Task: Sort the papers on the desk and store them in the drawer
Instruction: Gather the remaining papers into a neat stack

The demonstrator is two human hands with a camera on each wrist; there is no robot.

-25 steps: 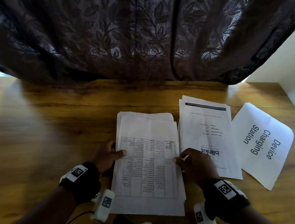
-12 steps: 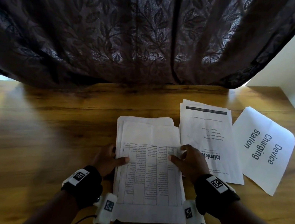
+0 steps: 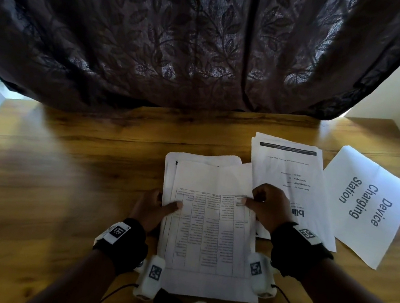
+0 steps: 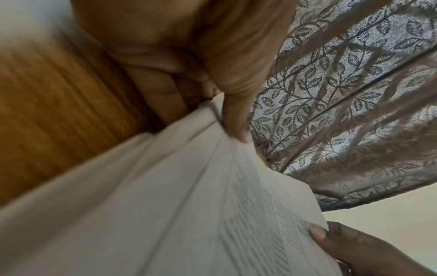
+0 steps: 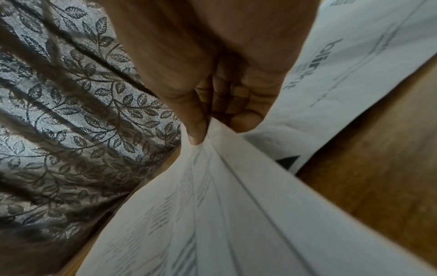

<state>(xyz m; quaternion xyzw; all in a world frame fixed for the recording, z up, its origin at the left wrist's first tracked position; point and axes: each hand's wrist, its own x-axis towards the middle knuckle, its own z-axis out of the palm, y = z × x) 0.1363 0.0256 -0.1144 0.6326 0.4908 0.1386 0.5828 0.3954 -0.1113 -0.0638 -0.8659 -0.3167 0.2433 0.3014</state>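
Hanging behind my desk (image 3: 61,181), the dark leaf-patterned curtain (image 3: 185,43) blocked everything at twelve o'clock. At two o'clock lay the "Device Charging Station" sheet (image 3: 364,205), with the blinkit sheets (image 3: 288,171) between it and my stack of papers (image 3: 209,232). Only my wrist views showed fingers curled beneath. My left hand (image 3: 151,205) and right hand (image 3: 267,206) each pinched that stack's edge.

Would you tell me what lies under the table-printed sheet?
More white sheets show beyond the table-printed sheet at its far and left edges, held by both hands; their count and print are covered.
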